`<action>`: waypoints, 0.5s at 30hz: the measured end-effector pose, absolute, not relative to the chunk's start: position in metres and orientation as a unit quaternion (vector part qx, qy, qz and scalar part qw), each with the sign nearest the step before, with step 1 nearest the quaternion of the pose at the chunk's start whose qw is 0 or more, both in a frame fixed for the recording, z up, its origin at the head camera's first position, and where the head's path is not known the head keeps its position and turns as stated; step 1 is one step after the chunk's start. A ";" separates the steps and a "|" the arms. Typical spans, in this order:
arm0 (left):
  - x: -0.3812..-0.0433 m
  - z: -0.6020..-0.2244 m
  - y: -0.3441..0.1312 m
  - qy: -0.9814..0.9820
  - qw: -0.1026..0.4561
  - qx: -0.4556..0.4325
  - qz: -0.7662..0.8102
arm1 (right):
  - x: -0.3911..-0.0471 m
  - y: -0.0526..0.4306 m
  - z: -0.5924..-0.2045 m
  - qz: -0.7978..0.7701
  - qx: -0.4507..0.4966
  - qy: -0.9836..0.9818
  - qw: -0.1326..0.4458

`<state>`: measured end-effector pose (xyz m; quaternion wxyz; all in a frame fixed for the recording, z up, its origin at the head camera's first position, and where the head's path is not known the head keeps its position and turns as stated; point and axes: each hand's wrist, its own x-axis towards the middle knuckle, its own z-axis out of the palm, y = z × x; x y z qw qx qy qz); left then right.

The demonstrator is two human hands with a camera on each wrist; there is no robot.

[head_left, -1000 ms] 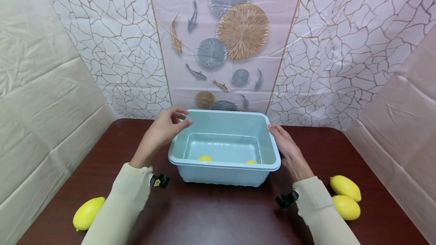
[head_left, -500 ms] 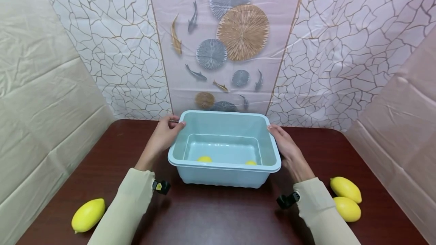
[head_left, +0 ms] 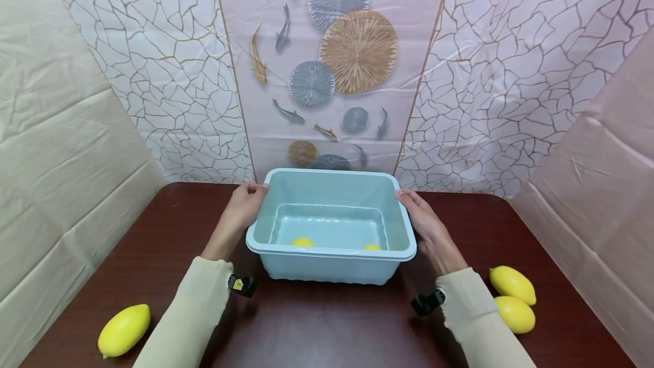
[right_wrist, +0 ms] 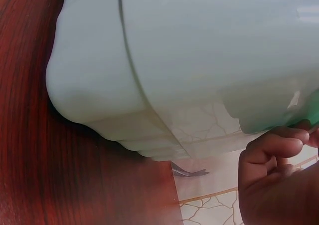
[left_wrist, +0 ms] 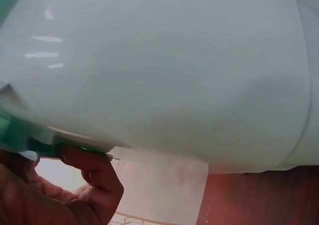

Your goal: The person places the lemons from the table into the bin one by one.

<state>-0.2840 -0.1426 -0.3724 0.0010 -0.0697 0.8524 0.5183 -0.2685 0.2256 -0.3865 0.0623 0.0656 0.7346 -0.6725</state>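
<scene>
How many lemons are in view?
5: one lemon on the table at left; a farther lemon and a nearer lemon at right; a left lemon and right lemon partly visible in the basin, whose near wall may hide more.

Head cam looks fwd/down; wrist cams (head_left: 242, 286) face tub (head_left: 329, 269) v. close from opp. sides, sharing table (head_left: 327, 328)

Left hand (head_left: 244, 207) now on tub rim (head_left: 332, 251)
</scene>
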 end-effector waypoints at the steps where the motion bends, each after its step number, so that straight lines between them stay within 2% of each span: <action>1: -0.284 -0.372 -0.143 0.855 0.001 -0.068 0.513 | -0.269 0.226 -0.387 -0.672 0.066 0.735 0.061; 15: -0.282 -0.373 -0.146 0.857 0.009 -0.047 0.513 | -0.269 0.225 -0.387 -0.673 0.064 0.733 0.067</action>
